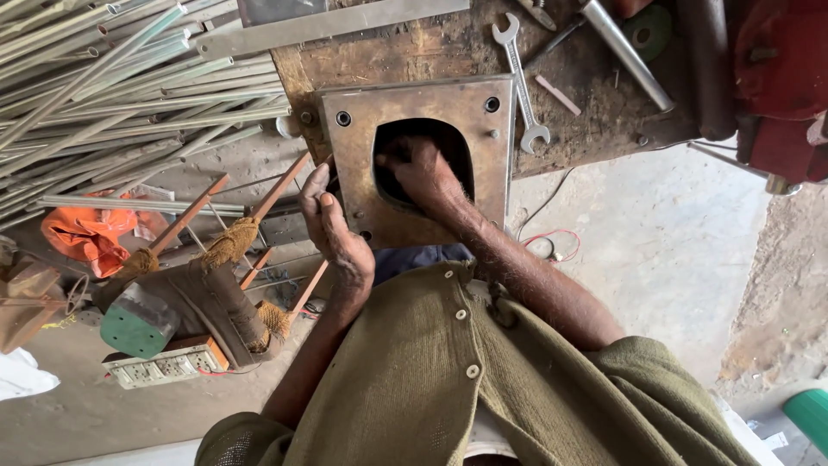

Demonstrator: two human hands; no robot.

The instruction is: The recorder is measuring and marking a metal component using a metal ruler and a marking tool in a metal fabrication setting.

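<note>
While the head view looks straight down over an olive-green buttoned garment (448, 371), both bare forearms reach away from the body to a square metal plate (418, 108) with a large rounded opening cut through its middle. That plate lies on a worn, dirty workbench (595, 112), with small bolt holes at its corners.

Reaching into the dark opening, the right hand (423, 173) has its fingers curled down past the cut edge; what they press or hold inside is hidden, so whether it grips anything cannot be told. Just beside it, at the plate's near-left edge, the left hand (332, 224) stands with fingers together and extended, their tips against or very near the plate's rim; contact cannot be made out for certain. The two hands are close together but apart.

Beyond the right hand, an open-ended spanner (520, 82) lies on the bench, touching the plate's far-right edge. Farther out on that side rest a bright metal rod (625, 53) and a red machine part (776, 78).

Out past the left hand, a heap of thin metal tubes (121, 86) is piled. Below that hand, on the floor, lie an orange cloth (86, 233), a green-ended tool (138, 324) and a white socket strip (164, 364).
</note>
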